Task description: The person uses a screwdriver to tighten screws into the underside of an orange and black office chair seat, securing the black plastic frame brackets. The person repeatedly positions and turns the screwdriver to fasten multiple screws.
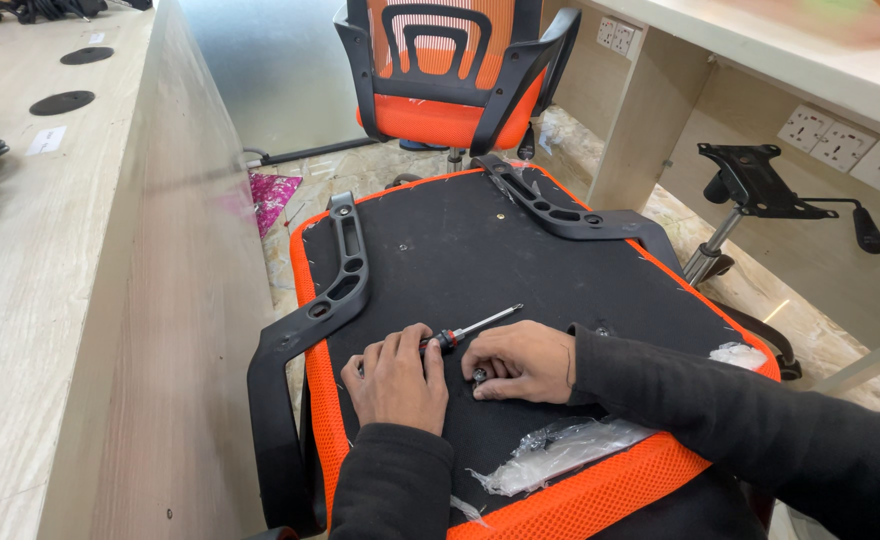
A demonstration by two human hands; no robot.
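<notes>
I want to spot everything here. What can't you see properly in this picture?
- Head view: the small dark part under the right hand is mostly covered by its fingers.
- The screwdriver handle is hidden by the left hand.
- The assembled orange chair is cut off by the top edge.
- What the clear plastic bag holds is too small to tell.

Open black underside of the seat [480, 250] lies ahead of both hands – passable. Screwdriver [470, 328] lies across the gap between left hand [397, 380] and right hand [520, 360]. Armrest [335, 285] bounds the left flank; second armrest [570, 210] blocks far right. Plastic wrap [560, 450] sits just behind the right wrist. Desk wall [190, 300] closes the left side.
</notes>
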